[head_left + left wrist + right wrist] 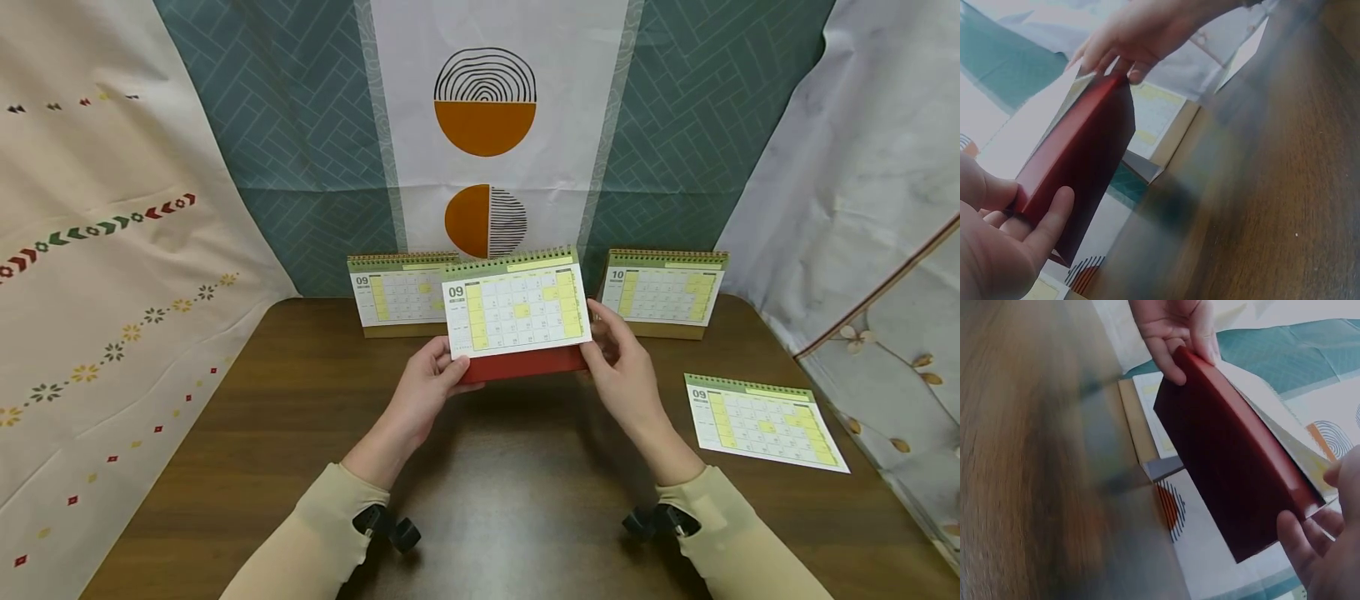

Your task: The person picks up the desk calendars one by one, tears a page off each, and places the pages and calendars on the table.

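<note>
Both hands hold a desk calendar (517, 308) up over the middle of the table. Its front page reads 09, a green spiral binding runs along the top, and its base is red. My left hand (427, 375) grips the lower left corner, thumb in front. At the lower right, my right hand (622, 362) pinches the edge, thumb in front and fingers partly hidden behind. From below, the left wrist view shows the red base (1085, 169) between both hands. In the right wrist view, pages stand slightly away from the red base (1229, 456).
Behind stand two more desk calendars, one showing 09 (397, 292) at left, partly covered, and one showing 10 (663, 287) at right. A loose calendar sheet (765, 425) marked 09 lies at the right of the brown wooden table (300, 433). Patterned cloths (487, 25) hang around it.
</note>
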Motion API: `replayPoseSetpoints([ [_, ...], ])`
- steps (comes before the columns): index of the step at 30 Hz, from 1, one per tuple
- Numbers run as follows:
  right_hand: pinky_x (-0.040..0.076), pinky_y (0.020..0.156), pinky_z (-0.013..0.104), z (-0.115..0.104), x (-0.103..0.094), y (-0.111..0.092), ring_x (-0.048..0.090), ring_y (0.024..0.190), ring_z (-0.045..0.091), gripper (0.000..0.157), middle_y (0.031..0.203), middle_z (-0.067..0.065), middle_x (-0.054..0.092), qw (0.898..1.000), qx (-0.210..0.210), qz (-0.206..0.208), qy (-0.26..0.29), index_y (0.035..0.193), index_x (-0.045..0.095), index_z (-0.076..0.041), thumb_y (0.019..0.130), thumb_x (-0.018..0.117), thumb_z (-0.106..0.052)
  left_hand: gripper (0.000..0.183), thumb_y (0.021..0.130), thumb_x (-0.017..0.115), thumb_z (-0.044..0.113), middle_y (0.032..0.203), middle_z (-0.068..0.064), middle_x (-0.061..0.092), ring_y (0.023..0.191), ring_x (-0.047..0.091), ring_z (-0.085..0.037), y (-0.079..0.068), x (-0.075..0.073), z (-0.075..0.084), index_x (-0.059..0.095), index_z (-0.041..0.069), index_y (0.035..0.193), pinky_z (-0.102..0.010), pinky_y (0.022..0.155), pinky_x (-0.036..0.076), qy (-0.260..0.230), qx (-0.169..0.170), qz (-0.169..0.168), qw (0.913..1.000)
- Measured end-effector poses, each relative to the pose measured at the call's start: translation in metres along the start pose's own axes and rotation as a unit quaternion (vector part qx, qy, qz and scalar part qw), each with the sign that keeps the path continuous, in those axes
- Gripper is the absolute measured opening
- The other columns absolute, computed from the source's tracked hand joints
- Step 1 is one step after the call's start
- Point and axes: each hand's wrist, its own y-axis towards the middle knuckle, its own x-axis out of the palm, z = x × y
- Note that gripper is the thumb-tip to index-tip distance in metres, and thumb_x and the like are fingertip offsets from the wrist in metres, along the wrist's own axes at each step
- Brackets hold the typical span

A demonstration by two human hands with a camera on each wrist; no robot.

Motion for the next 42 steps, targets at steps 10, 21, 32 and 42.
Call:
replayPoseSetpoints([
  [10, 0.056, 0.089, 0.056, 0.008, 0.0, 0.001, 0.054, 0.131, 0.041, 0.057, 0.151, 0.018, 0.054, 0.954, -0.187, 0.057, -0.228, 0.145, 0.075, -0.017, 0.092, 0.091, -0.008, 0.032, 0.113, 0.06, 0.001, 0.136, -0.02, 0.074, 0.111, 0.076, -0.027, -0.002, 0.005, -0.002, 0.06, 0.0, 0.144, -0.045, 0.095, 0.063, 0.007, 0.005, -0.006, 0.9999],
  [21, 0.049, 0.107, 0.058, 0.011, -0.003, 0.002, 0.056, 0.13, 0.041, 0.04, 0.132, 0.017, 0.068, 0.929, -0.215, 0.053, -0.296, 0.128, 0.084, -0.013, 0.089, 0.095, -0.014, 0.029, 0.112, 0.06, -0.002, 0.13, -0.022, 0.076, 0.109, 0.077, -0.027, -0.001, 0.008, -0.008, 0.06, -0.002, 0.141, -0.046, 0.095, 0.063, 0.025, 0.017, -0.024, 0.9993],
  [32, 0.051, 0.101, 0.058, 0.016, 0.0, 0.004, 0.061, 0.12, 0.04, 0.036, 0.123, 0.015, 0.074, 0.931, -0.204, 0.047, -0.298, 0.129, 0.084, -0.011, 0.094, 0.09, -0.019, 0.026, 0.111, 0.06, -0.003, 0.127, -0.022, 0.077, 0.109, 0.077, -0.027, -0.003, 0.007, -0.007, 0.062, -0.003, 0.137, -0.046, 0.094, 0.063, 0.034, 0.029, -0.026, 0.9987],
  [42, 0.051, 0.105, 0.058, 0.004, 0.016, 0.006, 0.066, 0.115, 0.04, 0.042, 0.12, 0.015, 0.077, 0.905, -0.263, 0.044, -0.332, 0.129, 0.081, -0.005, 0.093, 0.092, -0.025, 0.019, 0.114, 0.057, 0.005, 0.118, -0.02, 0.08, 0.106, 0.076, -0.025, -0.003, 0.008, -0.006, 0.065, -0.003, 0.13, -0.047, 0.091, 0.064, 0.036, 0.022, 0.002, 0.9991],
])
